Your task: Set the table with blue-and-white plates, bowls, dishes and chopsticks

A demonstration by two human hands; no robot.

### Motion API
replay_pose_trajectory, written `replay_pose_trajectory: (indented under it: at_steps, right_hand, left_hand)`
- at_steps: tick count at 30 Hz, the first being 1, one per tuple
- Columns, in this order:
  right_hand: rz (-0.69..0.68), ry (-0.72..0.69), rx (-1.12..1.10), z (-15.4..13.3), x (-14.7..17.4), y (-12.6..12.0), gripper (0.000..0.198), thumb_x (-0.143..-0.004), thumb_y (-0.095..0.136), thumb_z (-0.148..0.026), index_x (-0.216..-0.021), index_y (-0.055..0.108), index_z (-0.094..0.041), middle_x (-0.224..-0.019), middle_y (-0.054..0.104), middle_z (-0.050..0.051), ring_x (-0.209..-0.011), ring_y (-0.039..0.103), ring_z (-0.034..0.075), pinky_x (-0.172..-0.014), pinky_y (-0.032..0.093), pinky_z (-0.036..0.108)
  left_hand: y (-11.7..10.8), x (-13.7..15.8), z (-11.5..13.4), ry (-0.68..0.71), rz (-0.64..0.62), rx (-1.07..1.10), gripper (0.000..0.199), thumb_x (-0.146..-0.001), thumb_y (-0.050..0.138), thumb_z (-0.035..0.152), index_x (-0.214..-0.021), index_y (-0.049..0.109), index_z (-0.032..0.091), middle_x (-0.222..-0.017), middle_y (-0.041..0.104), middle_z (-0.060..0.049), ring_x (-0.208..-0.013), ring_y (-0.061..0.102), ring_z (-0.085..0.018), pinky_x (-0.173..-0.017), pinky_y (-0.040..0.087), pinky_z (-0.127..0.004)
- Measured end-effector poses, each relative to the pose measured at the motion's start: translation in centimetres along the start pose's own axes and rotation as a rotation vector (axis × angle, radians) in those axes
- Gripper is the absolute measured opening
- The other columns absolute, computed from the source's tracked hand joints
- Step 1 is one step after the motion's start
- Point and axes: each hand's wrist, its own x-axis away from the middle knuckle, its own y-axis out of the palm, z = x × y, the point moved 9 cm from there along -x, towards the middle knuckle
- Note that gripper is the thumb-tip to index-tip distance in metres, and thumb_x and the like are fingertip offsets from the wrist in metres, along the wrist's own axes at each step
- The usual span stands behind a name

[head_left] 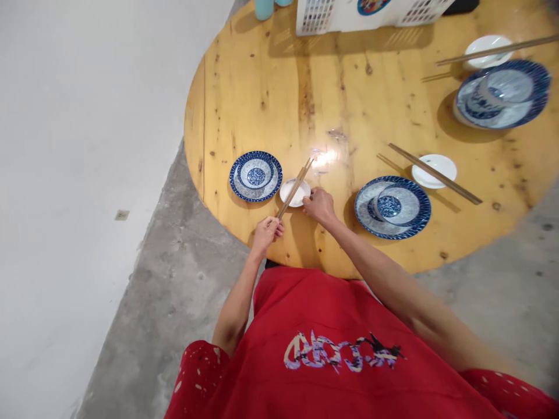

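Note:
My left hand [266,234] is closed around the lower end of a pair of wooden chopsticks [297,185], which slant up and away across a small white dish [287,194]. At the dish's right edge, the fingers of my right hand [320,205] pinch its rim. Just left of the dish, a blue-and-white plate [234,187] carries a patterned bowl [255,176]. To the right of my right hand sits another blue-and-white plate [420,224] with a bowl [389,206] on it.
Chopsticks [458,189] rest across a second white dish [424,174]. At the far right are a stacked plate and bowl [502,96], and chopsticks [519,46] over a dish [484,44]. A white basket [343,20] and blue cup [264,8] stand along the back of the round wooden table [279,99].

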Motion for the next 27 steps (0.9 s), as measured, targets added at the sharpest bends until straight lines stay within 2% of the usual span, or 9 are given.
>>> replay_pose_trajectory:
  at_steps: [4,12,24,27]
  right_hand:
    - [0.003,0.046,-0.027,0.3,0.1,0.1,0.029,-0.085,0.049,-0.019,-0.103,0.069,-0.01,-0.092,0.074,0.019,-0.093,0.069,0.03,-0.085,0.05,0.035]
    - [-0.005,0.047,-0.06,0.3,0.7,0.3,0.03,-0.085,0.048,-0.02,-0.104,0.068,-0.009,-0.092,0.074,0.018,-0.088,0.069,0.028,-0.082,0.05,0.034]
    - [0.013,0.072,-0.09,0.5,1.2,0.5,0.03,-0.084,0.049,-0.019,-0.105,0.068,-0.011,-0.093,0.075,0.017,-0.095,0.069,0.03,-0.086,0.051,0.035]
    - [0.017,0.09,-0.121,0.7,1.3,0.5,0.029,-0.086,0.049,-0.019,-0.106,0.068,-0.011,-0.088,0.075,0.015,-0.093,0.07,0.029,-0.086,0.051,0.035]
  left_hand:
    - [-0.3,-0.1,0.2,0.01,0.0,-0.004,0.025,-0.091,0.063,0.039,-0.079,0.062,0.017,-0.071,0.068,-0.003,-0.054,0.057,-0.008,-0.052,0.038,-0.019]
    - [-0.9,-0.4,0.6,0.021,-0.008,-0.019,0.028,-0.091,0.062,0.038,-0.073,0.059,0.017,-0.072,0.069,-0.004,-0.054,0.057,-0.008,-0.052,0.038,-0.019]
    - [-1.4,-0.4,0.7,0.026,-0.001,-0.049,0.026,-0.087,0.065,0.04,-0.073,0.06,0.018,-0.073,0.069,-0.004,-0.054,0.055,-0.008,-0.051,0.038,-0.019]
    - [-1.3,-0.4,0.8,0.03,-0.011,-0.078,0.029,-0.086,0.065,0.043,-0.074,0.059,0.018,-0.072,0.069,-0.003,-0.054,0.054,-0.008,-0.051,0.038,-0.018]
